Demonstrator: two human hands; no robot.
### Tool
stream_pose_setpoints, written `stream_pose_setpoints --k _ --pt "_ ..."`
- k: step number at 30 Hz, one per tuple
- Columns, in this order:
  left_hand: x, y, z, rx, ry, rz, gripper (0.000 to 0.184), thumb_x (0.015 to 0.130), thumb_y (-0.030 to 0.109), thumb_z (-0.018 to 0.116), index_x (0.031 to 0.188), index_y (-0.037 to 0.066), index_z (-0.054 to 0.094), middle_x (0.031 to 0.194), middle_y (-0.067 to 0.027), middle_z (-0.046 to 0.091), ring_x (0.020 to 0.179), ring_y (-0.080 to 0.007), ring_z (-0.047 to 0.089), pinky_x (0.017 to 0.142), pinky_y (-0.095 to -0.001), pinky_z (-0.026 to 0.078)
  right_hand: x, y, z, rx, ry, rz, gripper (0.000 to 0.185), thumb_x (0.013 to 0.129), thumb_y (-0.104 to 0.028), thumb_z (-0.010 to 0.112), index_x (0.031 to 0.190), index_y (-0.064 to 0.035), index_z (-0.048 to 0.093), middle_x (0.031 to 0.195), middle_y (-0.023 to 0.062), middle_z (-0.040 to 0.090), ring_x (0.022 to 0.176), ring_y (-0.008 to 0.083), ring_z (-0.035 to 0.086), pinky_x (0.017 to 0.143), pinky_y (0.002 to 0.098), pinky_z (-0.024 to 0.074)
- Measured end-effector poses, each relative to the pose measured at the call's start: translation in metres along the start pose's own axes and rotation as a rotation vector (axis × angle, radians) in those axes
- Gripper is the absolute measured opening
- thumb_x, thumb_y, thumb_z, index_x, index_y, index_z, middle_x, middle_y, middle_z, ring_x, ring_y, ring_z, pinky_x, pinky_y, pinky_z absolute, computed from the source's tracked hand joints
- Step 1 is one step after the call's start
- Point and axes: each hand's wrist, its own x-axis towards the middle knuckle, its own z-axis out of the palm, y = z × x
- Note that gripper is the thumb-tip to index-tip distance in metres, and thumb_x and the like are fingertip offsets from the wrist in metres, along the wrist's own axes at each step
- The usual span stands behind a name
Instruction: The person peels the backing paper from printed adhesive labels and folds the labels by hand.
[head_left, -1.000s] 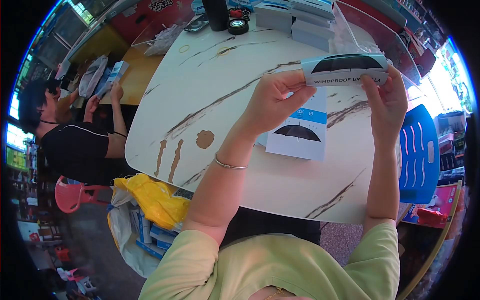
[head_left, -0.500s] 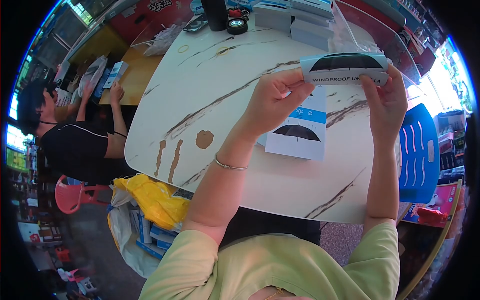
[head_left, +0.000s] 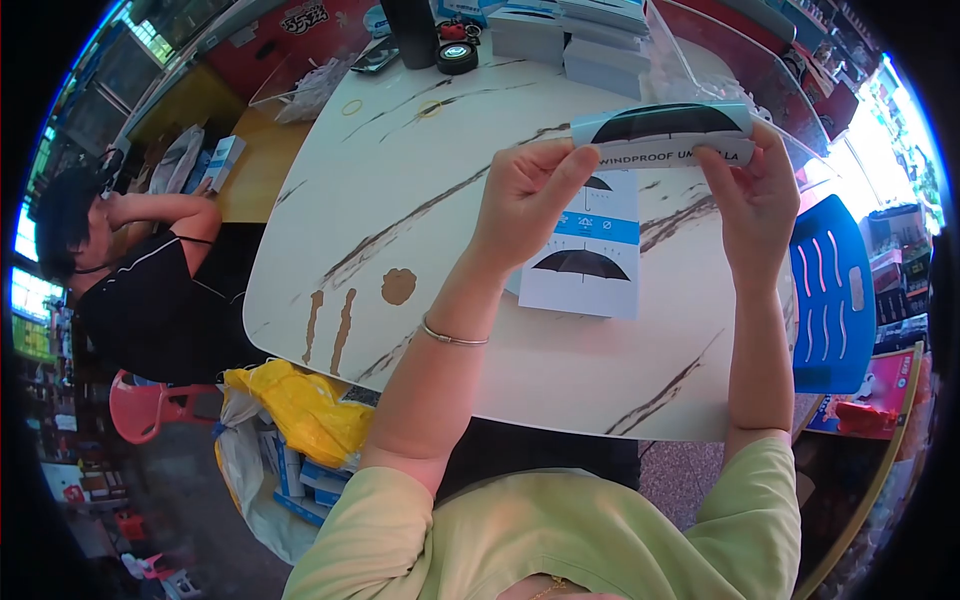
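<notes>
I hold my left hand (head_left: 520, 208) at upper centre, my right hand (head_left: 752, 208) at upper right, thumbs pinching, both forearms (head_left: 432, 385) extended upward.

My curved, glossy printed card (head_left: 662, 132) is pale blue along its top and greyish white below, with a black umbrella picture and dark lettering. My flat, rectangular white printed pack (head_left: 582, 262) carries a bright blue band with white marks, plus black umbrellas. The smooth white tabletop (head_left: 440, 180) I see is streaked with dark brown, marble-like veins and marked by one roundish brown blotch (head_left: 398, 287) and two long brown strips (head_left: 343, 330). My short cloth sleeve (head_left: 380, 510) is pale yellow-green; my thin metal bracelet (head_left: 455, 340) is silver. Around me: a blue plastic chair back (head_left: 825, 325) with pale wavy slots, a crumpled yellow plastic bag (head_left: 300, 405), a black cloth shirt (head_left: 140, 310) with white lines.
</notes>
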Motion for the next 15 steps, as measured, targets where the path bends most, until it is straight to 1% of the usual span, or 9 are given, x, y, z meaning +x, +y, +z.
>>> stream_pose_setpoints --k 6,10,12,15 --pt "-0.0001 -0.002 -0.0018 -0.047 -0.001 -0.007 0.025 0.088 0.018 0.053 0.095 -0.004 0.061 0.083 -0.007 0.063 0.075 -0.0063 0.053 0.067 -0.018 0.041 0.0008 -0.0026 -0.0026 0.002 -0.021 0.0 0.026 0.076 -0.005 0.066 0.1 -0.0012 0.055 0.088 0.0076 0.063 0.081 0.0125 0.061 0.072 0.0228 0.0496" --pt "0.0016 -0.0039 -0.0006 -0.023 0.023 0.02 0.024 0.088 0.017 0.053 0.095 -0.004 0.061 0.083 -0.007 0.063 0.076 -0.0071 0.054 0.068 -0.0187 0.041 0.0017 -0.0017 -0.0047 0.029 -0.062 0.004 0.023 0.079 -0.006 0.062 0.101 -0.0006 0.055 0.087 0.007 0.063 0.079 0.0113 0.06 0.072 0.0224 0.0487" --pt "0.0027 -0.0017 0.0045 -0.047 0.092 0.065 0.024 0.088 0.02 0.054 0.084 -0.002 0.062 0.06 0.0076 0.046 0.054 0.0009 0.03 0.046 -0.0171 0.023 0.0018 0.0 -0.0063 0.042 -0.069 0.004 0.023 0.08 -0.006 0.061 0.102 -0.0002 0.055 0.087 0.0066 0.063 0.078 0.0104 0.059 0.071 0.0218 0.0482" --pt "0.0031 -0.006 -0.0002 -0.055 0.072 0.058 0.024 0.088 0.02 0.053 0.084 -0.002 0.062 0.06 0.0078 0.046 0.054 0.0011 0.03 0.046 -0.017 0.022 0.0016 0.0008 -0.0082 0.043 -0.087 0.023 0.02 0.083 -0.008 0.058 0.102 0.0007 0.055 0.085 0.0057 0.063 0.075 0.0082 0.058 0.07 0.0203 0.047"
